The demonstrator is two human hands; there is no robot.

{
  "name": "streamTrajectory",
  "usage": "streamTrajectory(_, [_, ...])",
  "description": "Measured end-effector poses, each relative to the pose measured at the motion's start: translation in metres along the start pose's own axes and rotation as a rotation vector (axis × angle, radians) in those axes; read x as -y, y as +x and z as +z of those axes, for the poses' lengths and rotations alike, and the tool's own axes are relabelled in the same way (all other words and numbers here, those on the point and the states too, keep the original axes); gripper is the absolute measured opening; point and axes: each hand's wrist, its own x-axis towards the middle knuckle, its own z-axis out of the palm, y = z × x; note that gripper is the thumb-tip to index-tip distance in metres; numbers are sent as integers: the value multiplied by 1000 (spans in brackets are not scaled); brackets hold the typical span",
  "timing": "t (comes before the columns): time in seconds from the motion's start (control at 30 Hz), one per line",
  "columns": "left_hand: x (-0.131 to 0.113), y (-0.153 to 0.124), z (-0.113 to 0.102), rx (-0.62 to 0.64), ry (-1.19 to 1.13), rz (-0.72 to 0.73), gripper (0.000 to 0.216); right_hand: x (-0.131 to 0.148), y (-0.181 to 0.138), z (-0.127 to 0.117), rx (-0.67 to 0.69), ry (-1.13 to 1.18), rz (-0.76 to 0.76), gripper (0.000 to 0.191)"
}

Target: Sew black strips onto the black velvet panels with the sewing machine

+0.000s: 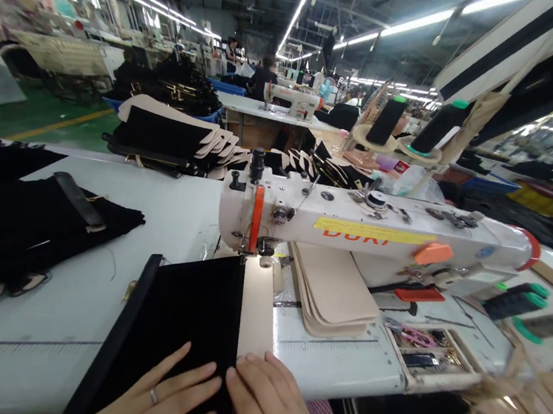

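Observation:
My left hand [172, 396] lies with fingers spread on a black fabric panel [188, 310], a ring on one finger. My right hand [270, 398] rests beside it, fingers stretched out and lying over a beige piece [258, 305] along the panel's right edge. The far ends of panel and beige piece reach the needle area of a white sewing machine [300, 213]. A dark band [129, 316] runs down the panel's left side, with a small gold-coloured metal part [130, 290] near it. The lower parts of both hands are cut off by the frame.
Beige rounded panels [339, 295] are stacked under the machine arm. An open box of small tools [432, 360] stands at the right. Black fabric pieces [42, 225] lie at the left; more black and beige pieces [169, 133] are piled behind. Thread cones [386, 121] stand behind the machine.

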Motion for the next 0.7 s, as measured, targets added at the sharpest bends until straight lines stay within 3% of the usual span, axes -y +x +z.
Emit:
streamTrajectory(0.2, [-12, -1, 3, 2, -3, -16, 28, 12, -15, -1, -121, -33, -26, 41])
streamTrajectory(0.33, [-15, 1, -3, -45, -12, -30, 33, 8, -18, -13, 15, -95, -105, 26])
streamTrajectory(0.47, [-15, -3, -2, -41, -17, -45, 38, 6, -18, -22, 87, -135, -158, 26])
streamTrajectory(0.57, [-14, -7, 0, -63, -47, -55, 34, 8, -19, -16, 26, -163, -166, 23])
streamTrajectory(0.7, [-9, 0, -1, -37, -90, -160, 34, 18, -24, 6, -169, -170, -96, 16])
